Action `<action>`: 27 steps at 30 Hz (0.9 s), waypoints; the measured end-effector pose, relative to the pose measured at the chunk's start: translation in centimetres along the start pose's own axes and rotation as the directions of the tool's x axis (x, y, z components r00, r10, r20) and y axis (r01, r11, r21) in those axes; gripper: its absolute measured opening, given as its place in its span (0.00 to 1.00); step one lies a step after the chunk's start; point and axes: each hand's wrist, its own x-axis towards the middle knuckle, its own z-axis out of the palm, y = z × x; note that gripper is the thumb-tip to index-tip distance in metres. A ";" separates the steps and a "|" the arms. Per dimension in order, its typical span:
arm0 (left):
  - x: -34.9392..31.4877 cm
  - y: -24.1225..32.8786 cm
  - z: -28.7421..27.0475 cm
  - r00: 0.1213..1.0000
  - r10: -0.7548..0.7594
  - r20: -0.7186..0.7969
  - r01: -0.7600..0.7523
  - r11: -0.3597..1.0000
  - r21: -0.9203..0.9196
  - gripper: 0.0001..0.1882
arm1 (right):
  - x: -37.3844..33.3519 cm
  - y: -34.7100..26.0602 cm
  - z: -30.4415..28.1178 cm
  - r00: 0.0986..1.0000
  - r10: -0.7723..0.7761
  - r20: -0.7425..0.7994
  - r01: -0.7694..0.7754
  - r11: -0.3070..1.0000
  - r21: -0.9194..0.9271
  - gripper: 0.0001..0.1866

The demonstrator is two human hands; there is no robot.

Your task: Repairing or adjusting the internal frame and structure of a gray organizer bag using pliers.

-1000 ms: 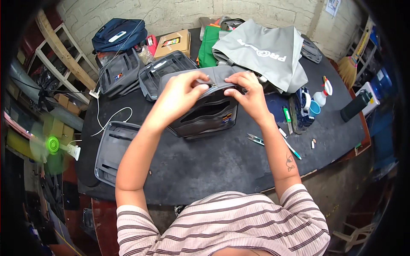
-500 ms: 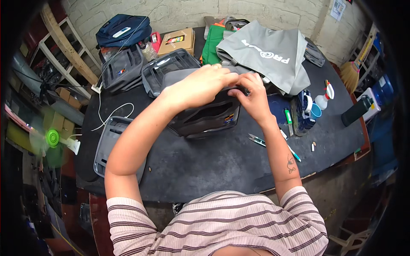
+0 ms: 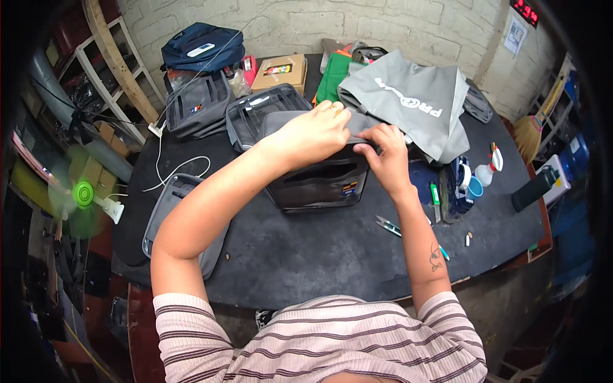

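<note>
A dark grey fabric bag (image 3: pixel 316 191) stands upright on the black table, with a slot-like opening and a small coloured tag on its near face. My left hand (image 3: pixel 316 132) is closed over its top, fingers curled on the grey top edge. Close beside it, my right hand (image 3: pixel 387 153) pinches that same edge between thumb and fingers. The fingertips of both hands are partly hidden. Behind the bag lies another grey bag (image 3: pixel 271 99) with a see-through panel.
Left are a flat grey bag piece (image 3: pixel 166 207) and a white cable (image 3: pixel 191 163). Behind lie a navy backpack (image 3: pixel 203 51), a cardboard box (image 3: pixel 281 71) and a large grey sheet bag (image 3: pixel 408 102). Thread snips (image 3: pixel 388 226), a green cutter (image 3: pixel 435 193) and a spray bottle (image 3: pixel 488 169) sit right.
The view has tilted, so the scene sits lower and farther right. My left fingers look more tightly curled; both hands stay at the bag's top edge.
</note>
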 end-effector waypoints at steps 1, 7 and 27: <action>0.0 -0.3 -0.4 0.998 0.048 -0.042 -0.044 0.996 0.082 0.06 | -0.1 0.0 -0.1 1.000 0.001 -0.008 -0.001 1.000 -0.009 0.11; -3.5 -3.6 -1.2 0.934 0.339 -0.111 -0.235 0.820 0.522 0.10 | -0.7 0.8 -0.6 0.987 0.039 -0.154 -0.045 0.998 -0.037 0.08; 0.8 4.0 5.0 0.927 0.215 -0.306 -0.155 0.965 0.210 0.07 | -6.1 1.2 3.3 0.978 0.197 -0.068 -0.168 0.940 0.297 0.14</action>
